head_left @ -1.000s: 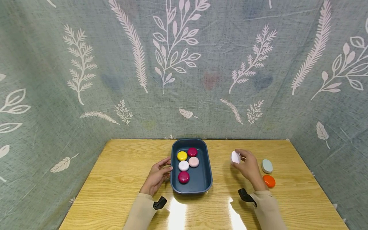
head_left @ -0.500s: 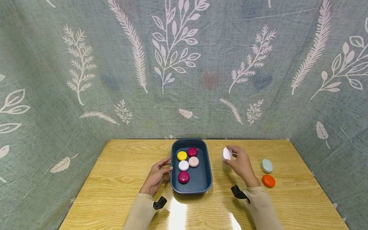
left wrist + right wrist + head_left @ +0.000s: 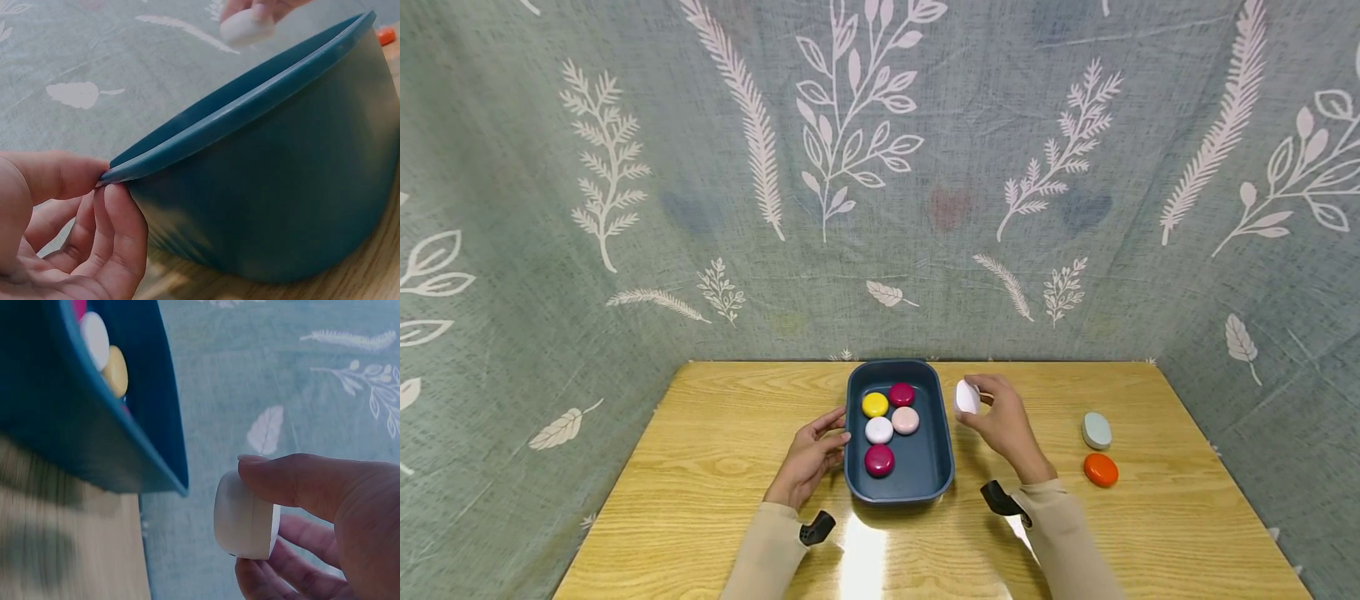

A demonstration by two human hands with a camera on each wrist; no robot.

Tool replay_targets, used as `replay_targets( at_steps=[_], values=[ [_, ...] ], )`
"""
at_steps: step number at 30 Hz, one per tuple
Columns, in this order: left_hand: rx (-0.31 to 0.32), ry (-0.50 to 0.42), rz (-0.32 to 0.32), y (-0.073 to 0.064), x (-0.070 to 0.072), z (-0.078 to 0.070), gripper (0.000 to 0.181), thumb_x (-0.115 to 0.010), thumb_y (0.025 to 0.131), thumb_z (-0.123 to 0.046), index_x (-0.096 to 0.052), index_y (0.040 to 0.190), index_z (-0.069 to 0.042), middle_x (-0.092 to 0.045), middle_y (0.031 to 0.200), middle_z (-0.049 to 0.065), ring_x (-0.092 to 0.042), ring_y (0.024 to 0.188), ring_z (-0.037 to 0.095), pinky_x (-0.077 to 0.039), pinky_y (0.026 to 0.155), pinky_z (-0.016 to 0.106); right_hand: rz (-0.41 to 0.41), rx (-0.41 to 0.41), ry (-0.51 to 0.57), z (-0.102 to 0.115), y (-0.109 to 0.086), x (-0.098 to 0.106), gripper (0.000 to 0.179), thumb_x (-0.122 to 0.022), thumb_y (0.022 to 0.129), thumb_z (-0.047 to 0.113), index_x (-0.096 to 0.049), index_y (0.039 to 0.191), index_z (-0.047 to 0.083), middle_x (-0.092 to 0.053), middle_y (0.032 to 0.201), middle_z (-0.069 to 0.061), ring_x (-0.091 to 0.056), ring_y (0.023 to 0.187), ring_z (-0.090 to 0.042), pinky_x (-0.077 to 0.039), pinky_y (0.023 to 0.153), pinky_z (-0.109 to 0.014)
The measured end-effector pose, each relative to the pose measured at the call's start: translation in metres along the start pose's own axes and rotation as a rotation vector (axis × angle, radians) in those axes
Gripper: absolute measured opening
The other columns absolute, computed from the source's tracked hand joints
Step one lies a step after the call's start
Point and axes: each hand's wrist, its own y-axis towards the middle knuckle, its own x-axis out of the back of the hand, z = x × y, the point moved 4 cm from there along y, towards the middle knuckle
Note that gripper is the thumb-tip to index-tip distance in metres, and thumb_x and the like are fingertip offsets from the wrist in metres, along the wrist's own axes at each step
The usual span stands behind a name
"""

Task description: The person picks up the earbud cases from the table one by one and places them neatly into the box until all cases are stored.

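A deep navy-blue plastic bin (image 3: pixel 945 467) stands at the middle of the table. My left hand (image 3: pixel 808 461) pinches its left rim; the left wrist view shows thumb above and fingers below the lip. Just beyond the right rim, my right hand (image 3: pixel 1006 423) holds a smooth white rounded puck (image 3: pixel 236 519) on edge between thumb and fingers, raised above the table. Inside the bin lie a yellow puck (image 3: pixel 875 405), two magenta pucks (image 3: pixel 902 394), a pale pink puck (image 3: pixel 906 420) and a white one (image 3: pixel 879 431).
To the right on the wooden table (image 3: pixel 722 450) lie a pale grey-green oval piece (image 3: pixel 1097 431) and an orange rounded piece (image 3: pixel 1101 470) near it. A leaf-patterned curtain (image 3: pixel 880 308) rises behind the table and along both sides.
My right hand has carried the white puck leftward and slightly farther back, close to the bin's right rim. The left hand and the bin stay in place.
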Motion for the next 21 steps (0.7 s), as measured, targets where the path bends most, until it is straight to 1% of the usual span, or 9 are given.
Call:
replay_targets(
  at_steps=[5, 12, 15, 21],
  values=[
    [-0.004, -0.003, 0.001, 0.0, 0.0, 0.0, 0.055, -0.065, 0.099, 0.006, -0.054, 0.152, 0.001, -0.056, 0.129, 0.015, -0.059, 0.077, 0.009, -0.053, 0.067, 0.021, 0.011, 0.024, 0.001, 0.009, 0.002, -0.012, 0.055, -0.087, 0.077, -0.012, -0.067, 0.128, -0.013, -0.062, 0.127, -0.029, -0.064, 0.117, -0.047, -0.057, 0.099, -0.053],
    [-0.017, 0.0, 0.01, -0.002, -0.001, -0.001, 0.055, -0.064, 0.099, 0.007, -0.051, 0.153, 0.004, -0.057, 0.127, 0.015, -0.06, 0.078, 0.008, -0.053, 0.067, 0.02, 0.056, -0.002, 0.006, 0.019, 0.004, -0.032, 0.054, -0.088, 0.079, -0.008, -0.069, 0.129, -0.008, -0.063, 0.127, -0.024, -0.064, 0.118, -0.042, -0.056, 0.101, -0.053],
    [-0.018, -0.011, 0.007, -0.003, -0.001, -0.001, 0.055, -0.064, 0.099, 0.007, -0.052, 0.153, 0.004, -0.058, 0.126, 0.014, -0.061, 0.078, 0.007, -0.053, 0.066, 0.02, 0.074, 0.005, 0.004, 0.022, 0.003, -0.039, 0.054, -0.088, 0.079, -0.007, -0.069, 0.13, -0.008, -0.063, 0.126, -0.023, -0.064, 0.117, -0.041, -0.056, 0.101, -0.054],
    [-0.019, -0.017, 0.0, -0.003, -0.002, -0.002, 0.056, -0.064, 0.098, 0.008, -0.053, 0.152, 0.005, -0.059, 0.123, 0.013, -0.06, 0.078, 0.007, -0.052, 0.066, 0.02, 0.095, 0.017, -0.024, 0.027, 0.002, -0.048, 0.055, -0.09, 0.077, -0.005, -0.07, 0.129, -0.009, -0.064, 0.123, -0.025, -0.065, 0.11, -0.04, -0.059, 0.096, -0.053]
  ],
)
